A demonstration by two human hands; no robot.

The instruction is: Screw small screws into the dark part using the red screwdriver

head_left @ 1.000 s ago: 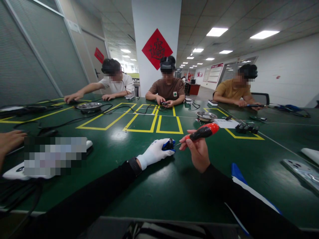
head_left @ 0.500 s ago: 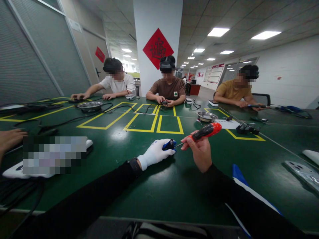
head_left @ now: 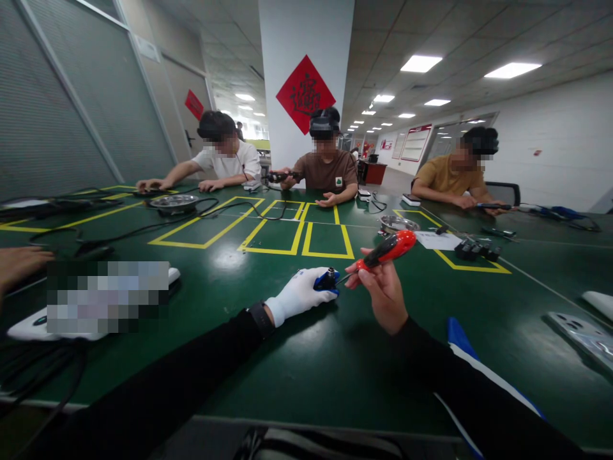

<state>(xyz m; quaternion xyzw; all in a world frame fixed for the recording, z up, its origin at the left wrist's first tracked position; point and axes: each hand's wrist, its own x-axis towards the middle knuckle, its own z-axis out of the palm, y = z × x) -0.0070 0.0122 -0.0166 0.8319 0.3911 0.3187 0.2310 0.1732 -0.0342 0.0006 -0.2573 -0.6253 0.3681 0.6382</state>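
Observation:
My left hand (head_left: 304, 295), in a white glove with blue fingertips, is closed around a small black part (head_left: 329, 276) on the green table. A metallic tip sticks up from the part. To its right, my bare right hand (head_left: 380, 287) holds a red and black screwdriver (head_left: 389, 250) by the front of its handle. The handle slants up to the right, and the thin shaft points down left to the black part. Whether the shaft's tip touches the part cannot be made out.
Yellow tape outlines (head_left: 306, 254) mark the green table (head_left: 268, 396). Metal bowls (head_left: 398, 225), black parts (head_left: 472, 248), white paper (head_left: 438, 240), cables, phones and a blue-white glove (head_left: 462, 338) lie around. Three people sit opposite; another person's hand (head_left: 23, 265) is at left.
The screwdriver handle has shifted slightly left and down, turned in my right hand. My left hand stays on the part. The middle person opposite has raised a dark object to the left.

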